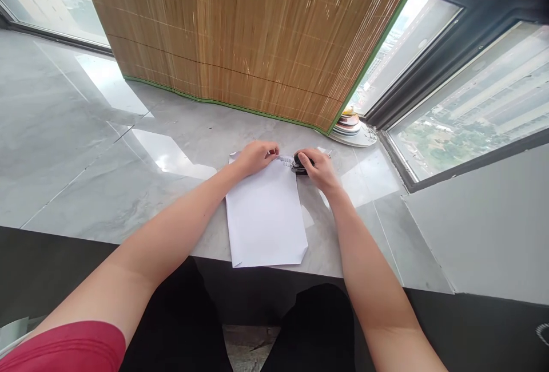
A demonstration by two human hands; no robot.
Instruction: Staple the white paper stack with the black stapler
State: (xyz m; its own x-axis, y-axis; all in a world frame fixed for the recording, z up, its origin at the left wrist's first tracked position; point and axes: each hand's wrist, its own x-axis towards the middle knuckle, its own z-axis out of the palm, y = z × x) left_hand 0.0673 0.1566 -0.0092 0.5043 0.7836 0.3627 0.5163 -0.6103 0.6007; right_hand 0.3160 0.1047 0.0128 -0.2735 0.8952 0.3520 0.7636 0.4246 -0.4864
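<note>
A white stack of paper (266, 217), blank on most of its upper face, lies on the grey sill top in front of me, with folded or bent corners. At its far edge my left hand (257, 157) rests with fingers pinched together on the paper. Some small dark print shows beside those fingertips. My right hand (321, 170) is wrapped round a black stapler (299, 168), whose metal front end meets the far right corner of the paper. Whether its jaws are pressed together I cannot tell.
A bamboo blind (257, 34) with green edging hangs behind the paper. Stacked plates (354, 131) stand at its right lower corner, beside a dark window frame (398, 91). The grey marble-look top (86, 149) ends at a front edge above my legs.
</note>
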